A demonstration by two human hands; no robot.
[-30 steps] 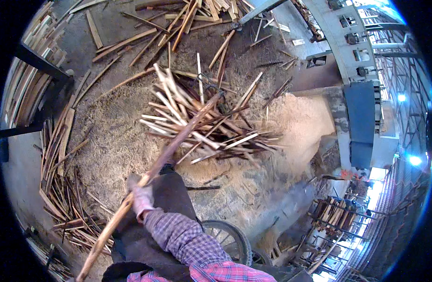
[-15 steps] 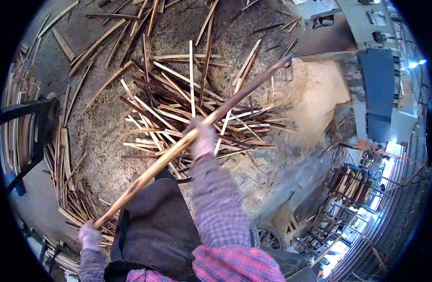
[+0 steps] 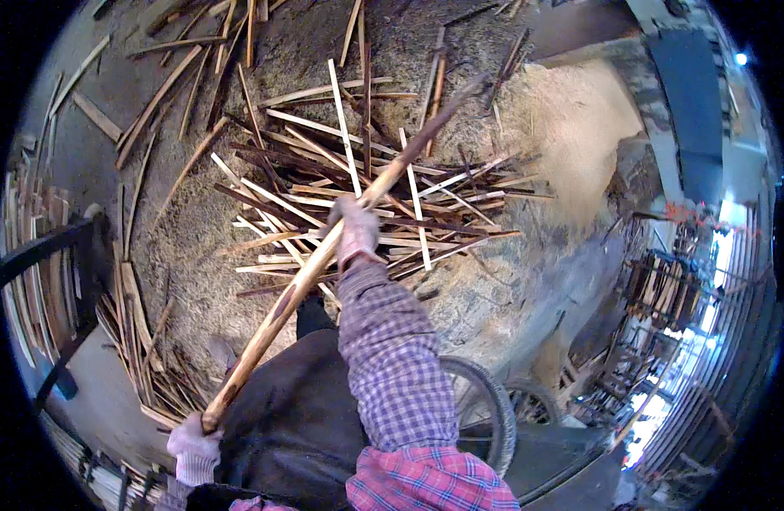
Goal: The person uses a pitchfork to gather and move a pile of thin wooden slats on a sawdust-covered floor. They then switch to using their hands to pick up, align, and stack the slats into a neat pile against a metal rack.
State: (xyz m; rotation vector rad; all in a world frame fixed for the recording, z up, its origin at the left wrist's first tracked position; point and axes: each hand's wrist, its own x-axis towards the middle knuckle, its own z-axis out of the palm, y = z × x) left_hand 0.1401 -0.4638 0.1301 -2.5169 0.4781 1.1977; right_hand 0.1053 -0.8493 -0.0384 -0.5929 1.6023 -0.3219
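Note:
A long wooden pole (image 3: 277,313), partly stripped to pale wood with dark bark at its far end, slants across in front of me. My gloved left hand (image 3: 194,448) is wrapped round its near end at the lower left. Around its middle closes my right hand (image 3: 358,233), also gloved, with the arm stretched forward. The pole's far part passes above a heap of thin wooden strips (image 3: 379,146) on the ground. Some strips under the pole and my right arm are hidden.
Sawdust (image 3: 579,119) lies piled beyond the heap at the right. A spoked wheel (image 3: 499,417) stands close to my right side. More wood strips (image 3: 136,311) lie at the left, near a dark metal frame (image 3: 47,249). Stacked wood (image 3: 660,285) stands farther right.
The pole has turned steeper, its far end swinging left. My left hand has come right and closer to me; my right hand has shifted slightly left. The whole view has shifted too.

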